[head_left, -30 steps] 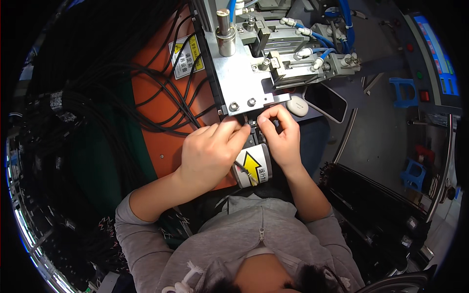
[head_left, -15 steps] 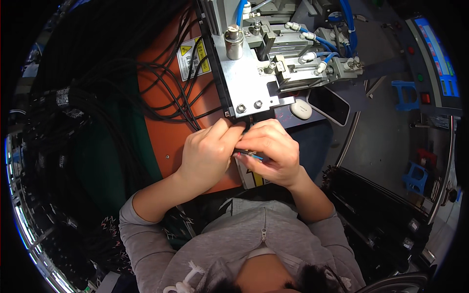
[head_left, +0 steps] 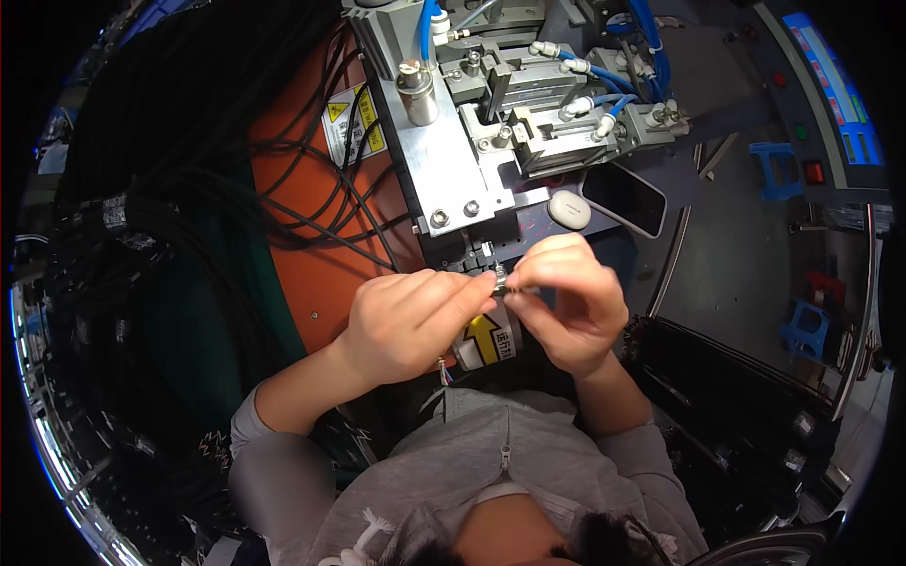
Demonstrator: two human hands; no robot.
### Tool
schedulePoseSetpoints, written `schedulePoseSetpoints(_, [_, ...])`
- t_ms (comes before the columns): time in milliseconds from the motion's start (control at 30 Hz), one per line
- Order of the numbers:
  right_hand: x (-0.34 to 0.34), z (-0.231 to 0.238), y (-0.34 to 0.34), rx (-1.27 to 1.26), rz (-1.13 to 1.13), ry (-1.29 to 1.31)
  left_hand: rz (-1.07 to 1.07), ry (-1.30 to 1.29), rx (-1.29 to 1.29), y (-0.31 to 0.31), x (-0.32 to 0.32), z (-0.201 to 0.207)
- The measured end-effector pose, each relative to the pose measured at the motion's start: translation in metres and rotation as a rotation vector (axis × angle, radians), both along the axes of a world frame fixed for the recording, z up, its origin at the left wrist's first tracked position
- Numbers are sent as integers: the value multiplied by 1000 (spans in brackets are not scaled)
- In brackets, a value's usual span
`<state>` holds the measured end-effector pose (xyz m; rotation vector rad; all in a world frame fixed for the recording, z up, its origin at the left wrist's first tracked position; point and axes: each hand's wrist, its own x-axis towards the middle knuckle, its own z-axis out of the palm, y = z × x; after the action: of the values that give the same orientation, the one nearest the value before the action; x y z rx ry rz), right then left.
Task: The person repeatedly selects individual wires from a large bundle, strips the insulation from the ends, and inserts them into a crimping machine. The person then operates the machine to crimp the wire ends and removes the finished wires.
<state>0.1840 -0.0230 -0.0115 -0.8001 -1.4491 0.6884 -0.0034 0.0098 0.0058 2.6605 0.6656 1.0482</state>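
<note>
Silvery and small, a metal piece (head_left: 501, 275) sits between the left hand (head_left: 406, 316) and the right hand (head_left: 578, 304), on the near side of the machine's plate (head_left: 448, 189) and beyond the yellow arrow label (head_left: 483, 343). The left grip pinches it; whether the right grip clasps its right end, I cannot tell. Coloured wires (head_left: 444, 372) poke out nearer, below the left hand.

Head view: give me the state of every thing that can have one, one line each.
Left hand, pinched on the small metal piece
Small metal piece, held, between both hands
Right hand, curled close beside it, grip unclear
Thin coloured wires, splayed
Black cables, loose, crossing
Phone, face up, screen dark
White case, shut
Monitor, lit
</note>
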Motion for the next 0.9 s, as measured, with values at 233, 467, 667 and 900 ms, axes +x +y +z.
schedulePoseSetpoints(233, [-7,4,7,121,-241,-276,91,-152,-125,-2,4,1])
schedulePoseSetpoints(467, [-17,3,3,-418,15,327,111,-117,-98,-5,5,-4])
schedulePoseSetpoints(667, [-12,4,4,15,-228,-270,144,16,3,-9,-3,-10])
schedulePoseSetpoints(900, [15,3,6,-619,215,71,87,24,-38,-1,-5,-10])
